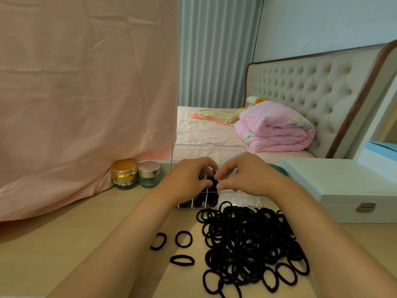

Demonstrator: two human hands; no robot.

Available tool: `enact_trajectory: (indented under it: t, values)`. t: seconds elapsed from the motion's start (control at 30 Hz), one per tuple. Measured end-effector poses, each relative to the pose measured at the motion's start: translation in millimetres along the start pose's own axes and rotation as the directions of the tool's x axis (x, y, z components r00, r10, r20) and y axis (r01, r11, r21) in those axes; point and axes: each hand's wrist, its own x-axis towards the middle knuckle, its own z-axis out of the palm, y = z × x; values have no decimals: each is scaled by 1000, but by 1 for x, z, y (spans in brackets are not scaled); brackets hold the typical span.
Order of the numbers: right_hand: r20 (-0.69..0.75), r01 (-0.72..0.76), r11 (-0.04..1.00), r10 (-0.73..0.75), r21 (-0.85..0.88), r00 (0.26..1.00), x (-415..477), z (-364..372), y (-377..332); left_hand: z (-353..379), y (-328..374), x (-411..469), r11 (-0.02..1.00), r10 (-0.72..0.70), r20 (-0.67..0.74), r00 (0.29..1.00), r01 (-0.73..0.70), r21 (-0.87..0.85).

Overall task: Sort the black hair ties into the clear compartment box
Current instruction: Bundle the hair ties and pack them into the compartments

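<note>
Mostly, left hand (189,179) and right hand (243,175) hide the clear box (238,200); curled fingers pinch black ties (211,180).

Both your bare forearms reach forward from the lower corners and converge toward the middle. Your left hand (189,179) lies back up, its fingers curled inward. Your right hand (242,175) mirrors it, thumb and fingertips drawn together. The two sets of fingertips nearly meet, pinching a small bunch of black hair ties (211,181) between them.
</note>
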Motion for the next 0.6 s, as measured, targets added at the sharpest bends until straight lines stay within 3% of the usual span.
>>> enact_trajectory:
  t: [0.1,0.2,0.3,0.4,0.47,0.53,0.6]
  values:
    - [-34,42,996,-44,-79,998,3,13,-2,-9,-4,0,999,-43,-18,999,42,-18]
    - [-79,72,990,-82,-121,994,7,21,0,-25,-9,-1,996,-92,50,994,93,-14]
    - [-63,74,976,-88,-205,994,8,28,0,-30,-9,-1,992,-112,55,992,109,59]
    - [20,72,962,-69,-263,997,6,25,-1,-23,-6,0,989,-49,73,996,38,146]
    - [69,60,975,-46,-215,997,5,17,-1,-16,-5,-1,969,20,109,994,-46,242]
    - [-44,43,988,-50,-149,998,4,8,0,-8,-4,-1,934,73,113,991,-107,341]
    - [-157,59,979,-90,-194,983,4,4,2,-5,-4,0,918,92,120,989,-130,374]
